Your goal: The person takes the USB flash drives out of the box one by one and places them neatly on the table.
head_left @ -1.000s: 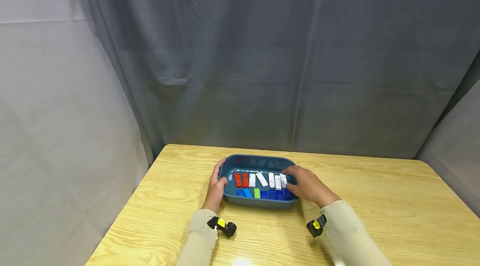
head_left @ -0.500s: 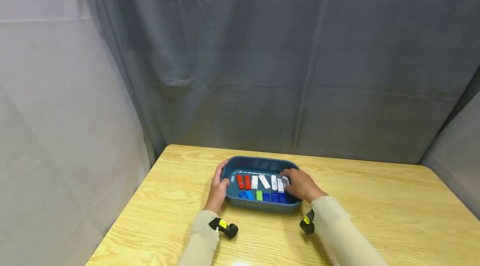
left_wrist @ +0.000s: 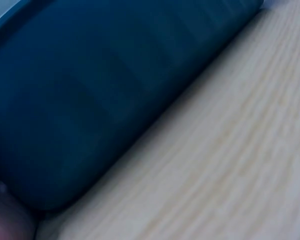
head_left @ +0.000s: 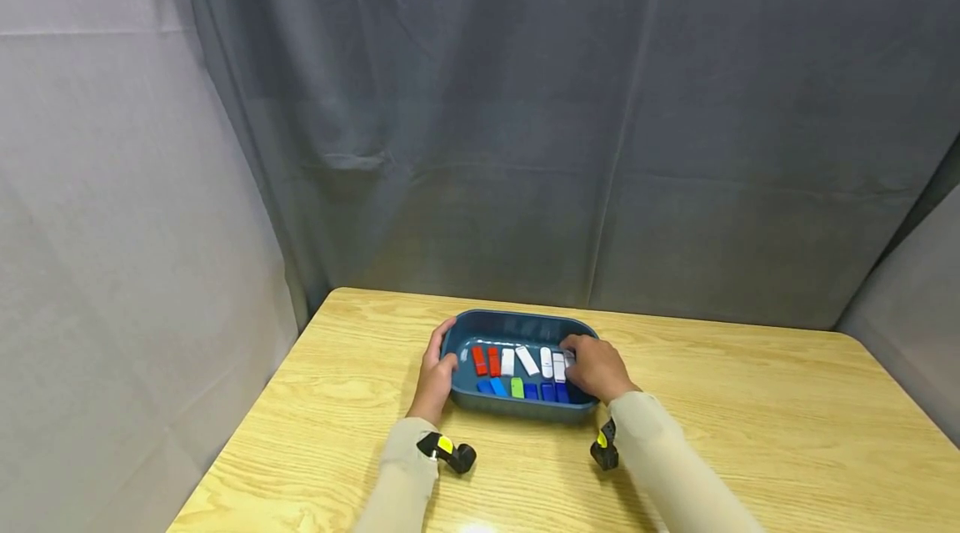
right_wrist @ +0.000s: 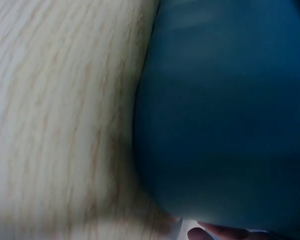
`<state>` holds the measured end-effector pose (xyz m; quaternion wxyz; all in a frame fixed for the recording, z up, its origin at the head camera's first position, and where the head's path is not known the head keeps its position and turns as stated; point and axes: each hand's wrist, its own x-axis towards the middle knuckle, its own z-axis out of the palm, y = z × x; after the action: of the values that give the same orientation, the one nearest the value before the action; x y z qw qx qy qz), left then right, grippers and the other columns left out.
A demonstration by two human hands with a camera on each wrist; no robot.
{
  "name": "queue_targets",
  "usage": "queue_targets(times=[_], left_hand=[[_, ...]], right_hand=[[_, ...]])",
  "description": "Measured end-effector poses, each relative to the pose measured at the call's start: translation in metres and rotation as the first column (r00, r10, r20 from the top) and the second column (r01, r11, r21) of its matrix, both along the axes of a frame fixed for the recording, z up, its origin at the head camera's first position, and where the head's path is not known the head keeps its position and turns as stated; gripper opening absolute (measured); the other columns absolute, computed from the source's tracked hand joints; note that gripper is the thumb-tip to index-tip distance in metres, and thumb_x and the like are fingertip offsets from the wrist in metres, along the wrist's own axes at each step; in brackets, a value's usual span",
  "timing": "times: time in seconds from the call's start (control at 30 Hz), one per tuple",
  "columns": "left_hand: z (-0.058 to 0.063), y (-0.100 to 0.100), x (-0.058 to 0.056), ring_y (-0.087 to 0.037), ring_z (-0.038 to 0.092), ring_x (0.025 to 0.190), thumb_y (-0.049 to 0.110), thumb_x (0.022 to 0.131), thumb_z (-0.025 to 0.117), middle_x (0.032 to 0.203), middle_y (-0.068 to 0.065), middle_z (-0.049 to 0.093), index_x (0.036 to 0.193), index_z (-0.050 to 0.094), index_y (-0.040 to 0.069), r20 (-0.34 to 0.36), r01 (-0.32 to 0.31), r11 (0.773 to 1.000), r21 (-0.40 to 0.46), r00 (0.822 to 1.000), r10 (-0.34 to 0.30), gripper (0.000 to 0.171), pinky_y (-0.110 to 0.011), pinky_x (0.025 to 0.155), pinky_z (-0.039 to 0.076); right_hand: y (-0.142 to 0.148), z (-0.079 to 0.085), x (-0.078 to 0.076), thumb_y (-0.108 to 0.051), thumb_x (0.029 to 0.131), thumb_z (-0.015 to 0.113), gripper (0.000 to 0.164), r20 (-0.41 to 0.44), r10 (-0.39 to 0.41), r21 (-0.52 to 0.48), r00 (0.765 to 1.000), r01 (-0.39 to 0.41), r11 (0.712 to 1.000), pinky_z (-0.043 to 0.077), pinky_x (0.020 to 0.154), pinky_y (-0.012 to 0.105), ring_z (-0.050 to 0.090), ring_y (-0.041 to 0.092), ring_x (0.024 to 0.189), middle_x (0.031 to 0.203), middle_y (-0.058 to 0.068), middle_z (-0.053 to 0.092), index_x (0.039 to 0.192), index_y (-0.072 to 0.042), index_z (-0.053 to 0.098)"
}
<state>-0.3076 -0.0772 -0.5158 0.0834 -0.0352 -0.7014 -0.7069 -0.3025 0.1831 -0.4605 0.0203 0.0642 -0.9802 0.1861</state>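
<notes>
A dark blue-green plastic basin (head_left: 517, 409) rests on the table, with two rows of small flat sticks, which look like USB sticks, lying in it. My left hand (head_left: 435, 374) grips the basin's left end, thumb over the rim. At the right end my right hand (head_left: 598, 368) reaches inside, its thumb and index finger at the two ends of a white USB stick (head_left: 570, 359), which the hand partly covers. Left of it lie more white sticks (head_left: 546, 362) and red ones (head_left: 479, 360). The front row has blue sticks (head_left: 531, 391) and a green one (head_left: 517, 387).
The wooden table (head_left: 750, 416) extends around the basin on all sides. A grey curtain (head_left: 480, 141) hangs behind the table's far edge, and pale cloth (head_left: 112, 224) hangs on the left. Both wrist views show mainly the basin's outer wall (left_wrist: 115, 75) and wood grain.
My right hand has moved slightly left, and its fingers have closed in over the rightmost white USB stick. The left hand keeps its grip on the basin.
</notes>
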Motion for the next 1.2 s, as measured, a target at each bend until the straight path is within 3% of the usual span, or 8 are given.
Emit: queue_targets(times=[0.2, 0.47, 0.77, 1.2], left_hand=[[0.009, -0.001, 0.003, -0.039, 0.031, 0.135, -0.007, 0.076, 0.043, 0.153, -0.010, 0.033, 0.145, 0.042, 0.014, 0.018, 0.047, 0.999, 0.026, 0.999, -0.047, 0.072, -0.052, 0.103, 0.025], [0.034, -0.003, 0.024, -0.041, 0.032, 0.134, -0.007, 0.076, 0.042, 0.153, -0.014, 0.032, 0.146, 0.039, 0.008, 0.018, 0.070, 0.998, 0.000, 0.997, -0.070, 0.072, -0.049, 0.102, 0.026], [0.037, -0.006, 0.025, -0.042, 0.032, 0.133, -0.008, 0.077, 0.042, 0.153, -0.015, 0.033, 0.145, 0.039, 0.007, -0.003, 0.071, 0.997, 0.007, 0.997, -0.071, 0.070, -0.049, 0.101, 0.026], [0.037, -0.007, 0.028, -0.040, 0.030, 0.135, -0.008, 0.076, 0.040, 0.153, -0.015, 0.033, 0.145, 0.039, 0.006, -0.003, 0.071, 0.997, 0.017, 0.998, -0.071, 0.070, -0.051, 0.104, 0.024]], right_hand=[[0.002, 0.002, 0.001, -0.009, 0.077, 0.073, 0.036, 0.025, 0.003, 0.014, 1.000, -0.003, 1.000, 0.043, 0.092, 0.055, 0.061, 0.037, 0.102, 0.113, 0.019, 0.066, 0.112, -0.003, 0.069], [0.000, 0.002, 0.003, -0.010, 0.076, 0.077, 0.040, 0.055, 0.007, 0.021, 0.998, -0.008, 1.000, 0.042, 0.094, 0.056, 0.059, 0.039, 0.105, 0.116, 0.019, 0.064, 0.115, -0.005, 0.068], [-0.003, 0.003, 0.001, -0.010, 0.074, 0.079, 0.045, 0.029, 0.009, 0.059, 1.000, -0.011, 0.998, 0.043, 0.093, 0.056, 0.058, 0.041, 0.106, 0.116, 0.019, 0.065, 0.117, -0.006, 0.068], [-0.005, 0.003, 0.003, -0.014, 0.073, 0.080, 0.046, 0.054, -0.001, 0.093, 0.999, -0.004, 0.996, 0.044, 0.088, 0.061, 0.057, 0.043, 0.108, 0.118, 0.018, 0.064, 0.118, -0.009, 0.067]])
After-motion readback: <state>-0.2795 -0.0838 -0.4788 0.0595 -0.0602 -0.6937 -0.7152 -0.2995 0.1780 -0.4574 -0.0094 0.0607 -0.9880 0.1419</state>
